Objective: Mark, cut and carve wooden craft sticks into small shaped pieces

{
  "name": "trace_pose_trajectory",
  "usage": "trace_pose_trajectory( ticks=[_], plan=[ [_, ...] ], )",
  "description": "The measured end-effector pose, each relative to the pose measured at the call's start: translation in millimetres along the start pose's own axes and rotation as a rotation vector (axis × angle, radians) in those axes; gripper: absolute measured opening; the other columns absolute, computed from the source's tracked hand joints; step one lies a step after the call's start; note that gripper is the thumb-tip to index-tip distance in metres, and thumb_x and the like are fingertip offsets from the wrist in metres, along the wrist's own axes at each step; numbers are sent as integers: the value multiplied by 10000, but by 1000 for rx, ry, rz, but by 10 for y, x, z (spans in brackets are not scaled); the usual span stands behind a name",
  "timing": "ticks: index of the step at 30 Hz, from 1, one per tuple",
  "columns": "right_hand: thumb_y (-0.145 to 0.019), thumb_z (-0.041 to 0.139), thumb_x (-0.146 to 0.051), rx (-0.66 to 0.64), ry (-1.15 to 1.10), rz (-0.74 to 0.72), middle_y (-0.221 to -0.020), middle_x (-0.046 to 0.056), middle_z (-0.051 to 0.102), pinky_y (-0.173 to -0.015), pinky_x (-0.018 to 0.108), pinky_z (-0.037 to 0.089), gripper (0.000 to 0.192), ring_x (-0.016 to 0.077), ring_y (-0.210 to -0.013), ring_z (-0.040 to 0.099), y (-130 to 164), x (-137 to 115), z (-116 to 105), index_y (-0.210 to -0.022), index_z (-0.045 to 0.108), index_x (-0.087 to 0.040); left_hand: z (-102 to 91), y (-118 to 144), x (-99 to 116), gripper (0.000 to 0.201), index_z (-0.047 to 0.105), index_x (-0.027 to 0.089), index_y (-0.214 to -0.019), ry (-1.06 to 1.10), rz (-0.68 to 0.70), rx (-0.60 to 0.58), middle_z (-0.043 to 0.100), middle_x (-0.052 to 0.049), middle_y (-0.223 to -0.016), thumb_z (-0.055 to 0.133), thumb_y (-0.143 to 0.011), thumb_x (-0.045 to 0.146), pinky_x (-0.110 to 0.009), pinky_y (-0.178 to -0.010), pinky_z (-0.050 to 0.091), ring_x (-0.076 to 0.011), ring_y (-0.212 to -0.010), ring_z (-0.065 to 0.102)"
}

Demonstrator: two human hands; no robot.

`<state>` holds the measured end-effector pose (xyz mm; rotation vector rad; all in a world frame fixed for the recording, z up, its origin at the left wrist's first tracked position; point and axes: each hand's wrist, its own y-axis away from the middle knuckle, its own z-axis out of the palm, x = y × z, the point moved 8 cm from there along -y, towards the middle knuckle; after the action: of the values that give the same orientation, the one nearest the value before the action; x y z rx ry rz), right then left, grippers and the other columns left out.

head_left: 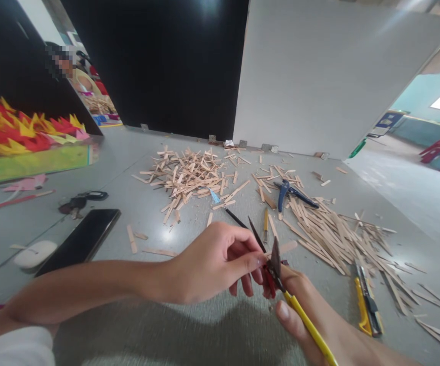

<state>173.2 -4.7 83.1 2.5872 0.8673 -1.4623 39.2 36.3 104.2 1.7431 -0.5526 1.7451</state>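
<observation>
Near the front edge of the smooth grey surface, the left hand is pinching a thin pale wooden craft stick between thumb and fingers, which are closed together on its near end. The right hand is wrapped around the yellow handle of a pair of cutting pliers with dark pointed blades, fingers clamped on the grip; the blades are standing parted at the stick. Judging from the layout, the cutting work is well advanced but unfinished: a heap of short, flat, pale offcuts is lying at the far centre, while a fan of long, narrow uncut or split sticks is lying to the right. Blue-handled metal pliers are resting between the two piles. A yellow plastic utility knife is lying just right of the hands. A glossy black slab-shaped phone is lying to the left.
</observation>
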Motion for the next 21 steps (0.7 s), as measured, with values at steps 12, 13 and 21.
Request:
trace_pose_trajectory(
  ticks=[12, 13, 21],
  plan=[
    [-1018, 376, -815, -13, 3, -9, -891, 110, 700, -707, 366, 557, 688, 247, -792, 642, -6, -28, -14, -1033, 682, -199, 26, -12, -28, 261, 697, 141, -879, 79, -52, -47, 759, -35, -787, 778, -971, 372, -195, -514, 516, -119, -598, 695],
    [-1024, 380, -804, -5, 9, -13, -894, 111, 701, -712, 364, 560, 678, 246, -798, 648, 4, -21, -17, -1041, 680, -196, 29, -14, -29, 260, 696, 139, -880, 83, -52, -56, 759, -37, -788, 773, -974, 368, -196, -517, 518, -116, -593, 693],
    [-1041, 400, -799, 57, 65, 114, -948, 122, 740, -818, 394, 585, 691, 253, -879, 690, 156, 31, -65, -1093, 702, -179, 43, -24, -77, 306, 687, 143, -858, 29, -21, -3, 749, -40, -765, 803, -943, 413, -178, -470, 474, -118, -578, 678]
  ],
)
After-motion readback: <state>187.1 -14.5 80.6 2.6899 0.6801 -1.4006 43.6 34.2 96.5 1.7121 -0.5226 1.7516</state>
